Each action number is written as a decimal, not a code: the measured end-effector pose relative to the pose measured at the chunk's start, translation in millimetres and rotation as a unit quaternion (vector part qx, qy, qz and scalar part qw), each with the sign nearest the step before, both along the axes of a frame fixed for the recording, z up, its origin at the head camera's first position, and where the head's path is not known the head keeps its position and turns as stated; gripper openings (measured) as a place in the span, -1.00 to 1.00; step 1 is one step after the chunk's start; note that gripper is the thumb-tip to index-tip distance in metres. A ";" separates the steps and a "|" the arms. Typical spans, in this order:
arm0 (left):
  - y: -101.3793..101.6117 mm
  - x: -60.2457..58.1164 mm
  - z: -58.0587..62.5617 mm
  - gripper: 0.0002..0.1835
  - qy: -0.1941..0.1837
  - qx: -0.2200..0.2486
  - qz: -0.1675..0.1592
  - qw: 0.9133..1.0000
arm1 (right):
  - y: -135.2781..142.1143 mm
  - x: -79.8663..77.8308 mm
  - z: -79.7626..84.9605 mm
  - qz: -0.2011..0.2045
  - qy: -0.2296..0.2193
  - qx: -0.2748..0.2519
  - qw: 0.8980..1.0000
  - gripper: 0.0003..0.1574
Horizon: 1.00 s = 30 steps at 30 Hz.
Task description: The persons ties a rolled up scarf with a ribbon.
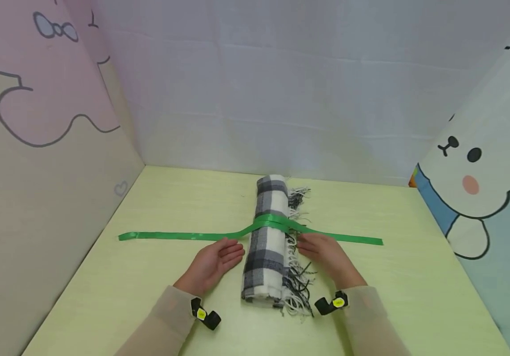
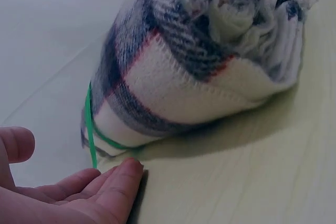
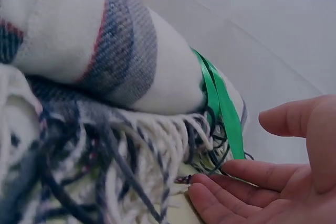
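Observation:
A rolled plaid scarf (image 1: 266, 254), grey, white and dark with thin red lines in the wrist views, lies lengthwise on the table. Its fringe (image 1: 298, 291) spreads along the right side. Green ribbon (image 1: 170, 236) wraps round the roll's middle, and its two ends stretch flat to left and right. Beside the roll, my left hand (image 1: 212, 262) lies palm turned inward, fingers extended, just below the ribbon. On the fringe side my right hand (image 1: 328, 254) has its fingers extended near the ribbon and fringe; whether they touch is hard to tell. Neither hand grips anything.
The pale yellow table (image 1: 148, 277) meets a white cloth backdrop (image 1: 255, 99) at its far edge. Cartoon-printed panels stand left (image 1: 50, 198) and right (image 1: 504, 123). Small black wrist cameras (image 1: 205, 314) sit at both cuffs.

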<state>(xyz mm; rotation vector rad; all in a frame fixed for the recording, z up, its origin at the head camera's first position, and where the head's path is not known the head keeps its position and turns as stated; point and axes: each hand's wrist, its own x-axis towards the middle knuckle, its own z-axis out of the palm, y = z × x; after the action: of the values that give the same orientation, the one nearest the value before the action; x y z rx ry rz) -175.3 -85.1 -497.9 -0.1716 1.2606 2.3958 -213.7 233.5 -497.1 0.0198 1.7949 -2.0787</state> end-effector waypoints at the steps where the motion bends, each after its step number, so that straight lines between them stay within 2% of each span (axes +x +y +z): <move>1: 2.0 -0.3 -0.4 -0.40 -0.005 0.009 0.004 1.000 | -2.2 0.2 0.4 -0.004 -0.010 -0.010 1.000 -0.27; 4: 8.0 -2.2 -1.6 -0.36 -0.027 0.059 0.012 0.998 | -8.2 -0.8 0.7 -0.018 -0.048 -0.054 0.997 -0.31; 6: 11.4 -4.3 -2.0 -0.33 -0.050 0.095 0.016 0.994 | -11.5 -2.5 0.5 -0.031 -0.077 -0.097 0.992 -0.31; 9: 14.4 -6.9 -3.7 -0.29 -0.075 0.140 0.023 0.987 | -14.9 -5.1 -1.1 -0.041 -0.118 -0.176 0.976 -0.25; 12: 16.4 -10.7 -6.2 -0.26 -0.089 0.182 0.046 0.978 | -17.2 -6.9 -2.9 -0.051 -0.148 -0.241 0.958 -0.17; 16: 21.6 -16.9 -8.0 -0.25 -0.087 0.225 0.088 0.966 | -18.8 -8.2 -5.9 -0.081 -0.159 -0.294 0.939 -0.17; 19: 26.3 -21.0 -7.4 -0.30 -0.074 0.232 0.125 0.962 | -20.4 -9.4 -7.7 -0.116 -0.151 -0.312 0.931 -0.22; 23: 29.8 -24.9 -5.2 -0.39 -0.046 0.216 0.165 0.961 | -22.0 -11.3 -8.3 -0.165 -0.144 -0.303 0.927 -0.24; 27: 28.9 -29.0 -3.8 -0.43 -0.024 0.195 0.176 0.965 | -20.9 -15.4 -7.5 -0.213 -0.137 -0.298 0.920 -0.22; 30: 26.7 -33.2 -4.2 -0.45 -0.021 0.183 0.186 0.965 | -20.8 -20.8 -7.1 -0.222 -0.133 -0.322 0.911 -0.24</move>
<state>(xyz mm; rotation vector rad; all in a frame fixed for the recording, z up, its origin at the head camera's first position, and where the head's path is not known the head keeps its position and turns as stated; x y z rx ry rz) -208.6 -58.4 -502.1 -0.3730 0.7986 2.8788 -234.5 212.7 -504.2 0.5431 0.9371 -2.7312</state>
